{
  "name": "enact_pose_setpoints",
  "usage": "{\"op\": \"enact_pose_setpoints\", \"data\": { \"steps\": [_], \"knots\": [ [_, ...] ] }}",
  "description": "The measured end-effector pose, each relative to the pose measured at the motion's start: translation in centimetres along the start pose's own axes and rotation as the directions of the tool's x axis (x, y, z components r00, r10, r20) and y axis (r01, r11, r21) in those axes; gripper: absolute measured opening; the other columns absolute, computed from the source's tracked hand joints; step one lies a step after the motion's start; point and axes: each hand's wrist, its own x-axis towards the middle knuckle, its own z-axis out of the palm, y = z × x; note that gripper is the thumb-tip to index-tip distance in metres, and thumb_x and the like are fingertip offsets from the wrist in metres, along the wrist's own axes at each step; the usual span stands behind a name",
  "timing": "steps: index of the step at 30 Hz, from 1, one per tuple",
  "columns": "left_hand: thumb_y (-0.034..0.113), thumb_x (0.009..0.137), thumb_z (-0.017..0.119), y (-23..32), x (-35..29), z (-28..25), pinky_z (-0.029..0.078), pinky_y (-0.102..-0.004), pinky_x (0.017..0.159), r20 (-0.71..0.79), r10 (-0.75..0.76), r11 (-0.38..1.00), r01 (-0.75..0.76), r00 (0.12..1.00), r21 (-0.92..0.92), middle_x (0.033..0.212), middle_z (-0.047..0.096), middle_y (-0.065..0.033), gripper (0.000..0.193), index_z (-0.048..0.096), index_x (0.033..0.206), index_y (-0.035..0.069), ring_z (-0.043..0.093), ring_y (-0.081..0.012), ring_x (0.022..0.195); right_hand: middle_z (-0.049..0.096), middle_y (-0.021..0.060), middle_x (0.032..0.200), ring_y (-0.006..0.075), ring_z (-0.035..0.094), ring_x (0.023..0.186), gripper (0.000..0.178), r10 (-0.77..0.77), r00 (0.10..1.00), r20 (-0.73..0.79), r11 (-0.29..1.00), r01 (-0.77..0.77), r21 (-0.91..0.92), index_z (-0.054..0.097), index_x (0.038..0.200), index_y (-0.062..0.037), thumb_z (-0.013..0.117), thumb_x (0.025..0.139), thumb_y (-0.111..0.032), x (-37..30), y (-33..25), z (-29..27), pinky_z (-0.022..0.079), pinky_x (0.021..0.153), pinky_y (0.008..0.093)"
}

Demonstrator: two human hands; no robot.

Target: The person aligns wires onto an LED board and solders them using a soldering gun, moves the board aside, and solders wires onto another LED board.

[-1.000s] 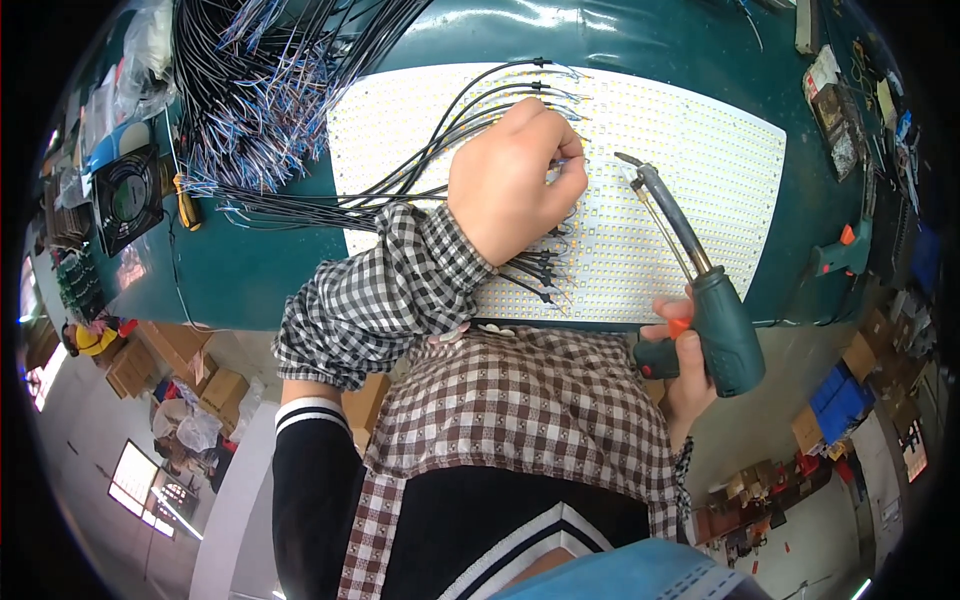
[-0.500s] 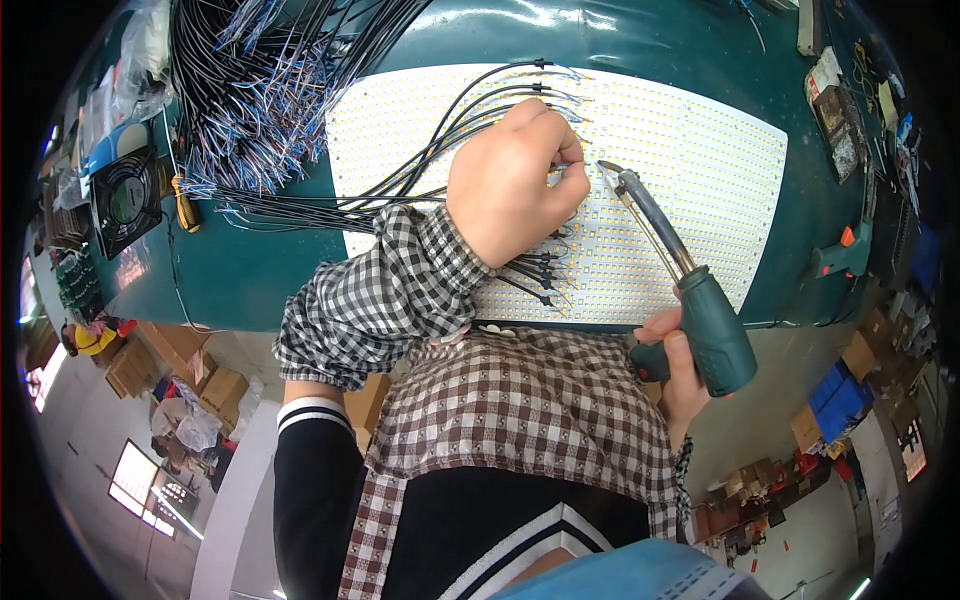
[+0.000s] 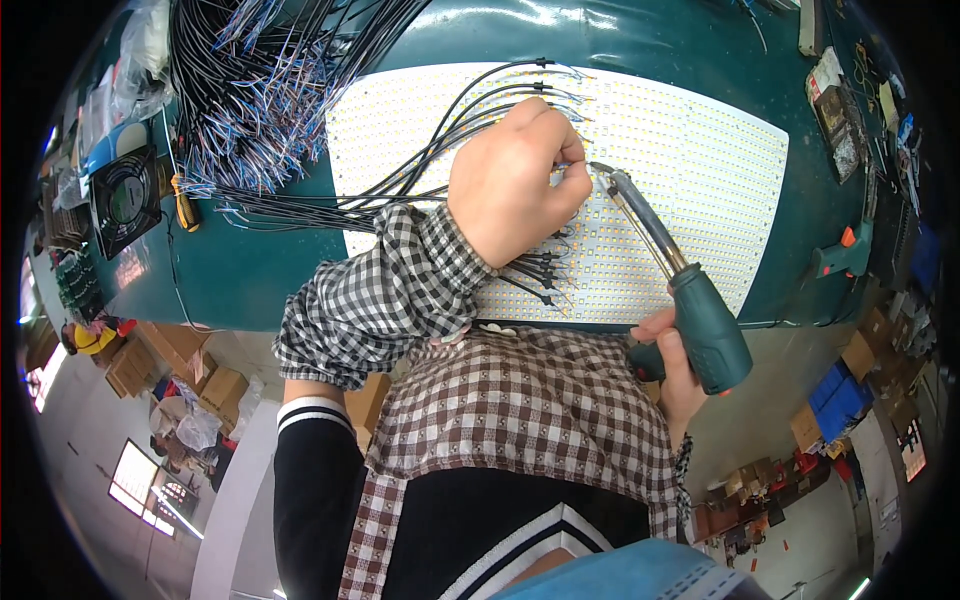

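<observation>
My left hand (image 3: 517, 180) pinches finger and thumb together over a white LED panel (image 3: 690, 170). What it grips is mostly hidden, though it looks like a thin wire end of one of the black cables (image 3: 425, 160). In my right hand (image 3: 678, 365) is a green-handled soldering gun (image 3: 708, 325), its bent metal tip right beside the left fingertips, at the panel's middle. Several black cables with bared coloured wires run across the panel and end in a column (image 3: 545, 268) of knobby black collars, above and below my left hand.
A large bundle of black cables with stripped ends (image 3: 265, 110) lies at the back left. Left of it are a screwdriver (image 3: 186, 205) and a black fan (image 3: 127, 200). Another green tool (image 3: 845, 252) and a solder-stained block (image 3: 835, 115) rest at the table's right.
The soldering gun has shifted slightly left, bringing its tip up to my left fingertips. My left hand has hardly moved.
</observation>
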Motion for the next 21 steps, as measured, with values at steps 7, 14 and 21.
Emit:
{"op": "enact_pose_setpoints", "data": {
  "steps": [7, 14, 21],
  "knots": [
    [0.006, 0.066, 0.064, 0.0, 0.0, 0.0, 0.045, -0.0273, 0.053, 0.007, 0.004, 1.0, -0.004, 1.0, 0.011, 0.068, 0.053, -0.005, 0.008, 0.056, 0.07, 0.005, 0.054, -0.0178, 0.059, 0.06, 0.0106, 0.08, 0.0177, 0.059, 0.071, 0.013, -0.035, 0.999, -0.024, 0.999, 0.035, 0.012, 0.057, 0.09, 0.0044, 0.058, 0.079, -0.003, -0.1, 0.0, -0.1, 0.049, 0.066, 0.0307],
    [0.005, 0.066, 0.063, -0.1, 0.1, -0.1, 0.045, -0.0276, 0.053, 0.014, -0.016, 1.0, 0.016, 1.0, 0.0, 0.069, 0.053, -0.0051, 0.007, 0.056, 0.069, 0.005, 0.054, -0.018, 0.06, 0.06, 0.0105, 0.08, 0.0178, 0.059, 0.072, 0.013, -0.03, 1.0, -0.001, 0.999, 0.03, 0.012, 0.057, 0.09, 0.0043, 0.057, 0.08, -0.004, 0.0, -0.2, -0.1, 0.049, 0.067, 0.0306],
    [0.013, 0.07, 0.069, 1.6, -2.4, -2.0, 0.044, -0.0322, 0.058, -0.169, 0.301, 0.947, -0.274, 0.939, 0.165, 0.073, 0.055, -0.0063, 0.024, 0.056, 0.088, 0.004, 0.056, -0.0237, 0.065, 0.058, 0.0117, 0.081, 0.0192, 0.058, 0.072, 0.028, -0.083, 0.996, -0.03, 0.997, 0.083, 0.005, 0.05, 0.102, 0.0076, 0.054, 0.083, -0.012, 0.1, 0.1, -0.6, 0.05, 0.067, 0.0314]
  ]
}}
